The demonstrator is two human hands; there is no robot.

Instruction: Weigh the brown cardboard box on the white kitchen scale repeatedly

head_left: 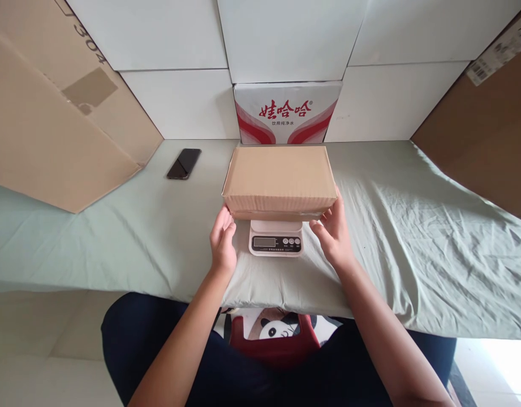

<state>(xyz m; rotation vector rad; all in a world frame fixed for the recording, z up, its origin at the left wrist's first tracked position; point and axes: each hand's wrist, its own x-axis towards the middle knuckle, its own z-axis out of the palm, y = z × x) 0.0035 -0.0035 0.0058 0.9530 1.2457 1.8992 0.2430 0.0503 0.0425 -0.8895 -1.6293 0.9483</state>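
A closed brown cardboard box (279, 180) rests on a small white kitchen scale (275, 238), whose display and buttons face me. My left hand (223, 241) touches the box's lower left front corner, fingers apart. My right hand (335, 230) rests against the box's right front corner, fingers spread. Neither hand wraps the box; both sit at its sides on the pale green cloth (116, 237) covering the table.
A black phone (184, 163) lies on the cloth at the back left. A white and red printed carton (285, 112) stands behind the box. Large brown cartons lean in at the left (52, 124) and right (485, 130). White boxes form the back wall.
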